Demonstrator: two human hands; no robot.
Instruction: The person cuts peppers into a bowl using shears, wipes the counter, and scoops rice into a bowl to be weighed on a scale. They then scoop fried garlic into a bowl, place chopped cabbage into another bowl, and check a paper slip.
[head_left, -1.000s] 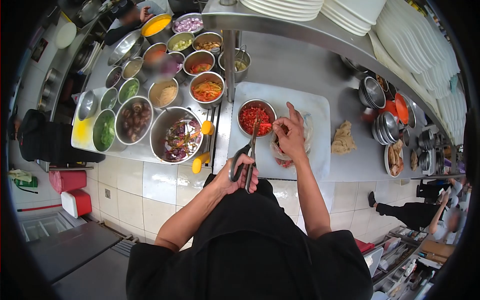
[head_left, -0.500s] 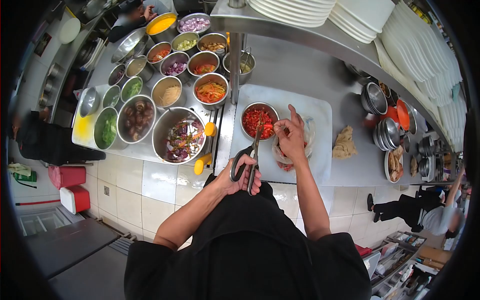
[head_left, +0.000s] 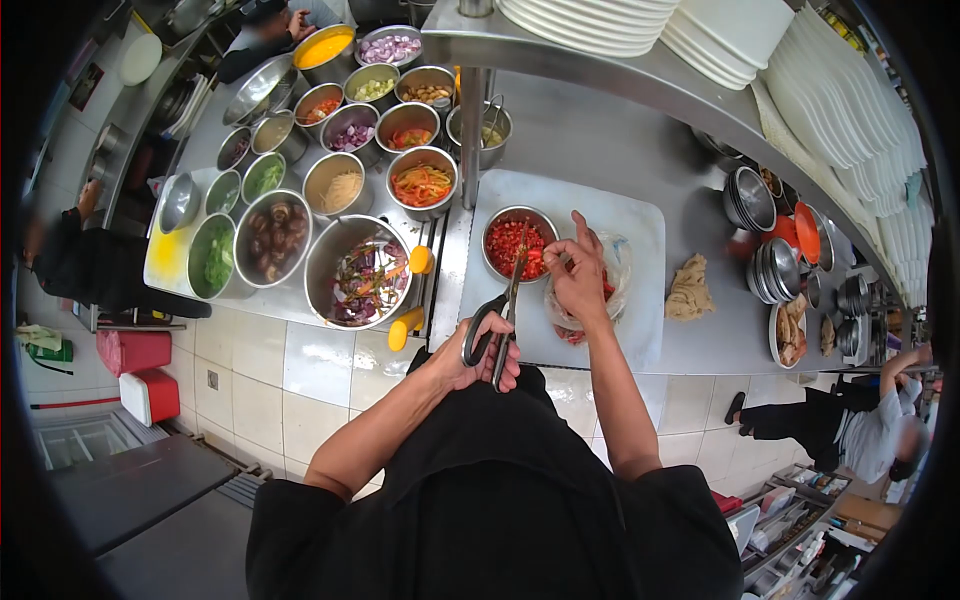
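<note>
Head view: black-handled scissors point(head_left: 512, 293) are clasped in the left hand point(head_left: 468, 366), their long axis directed away from the body and slightly rightward, with the blade tips over the steel bowl point(head_left: 486, 257) of chopped red pieces point(head_left: 506, 238). The right hand point(head_left: 583, 283) is held just right of the blades, its fingertips nearer the bowl; whether anything is pinched there cannot be told. The bowl is set on the white board point(head_left: 632, 212) on the tabletop point(head_left: 610, 130).
</note>
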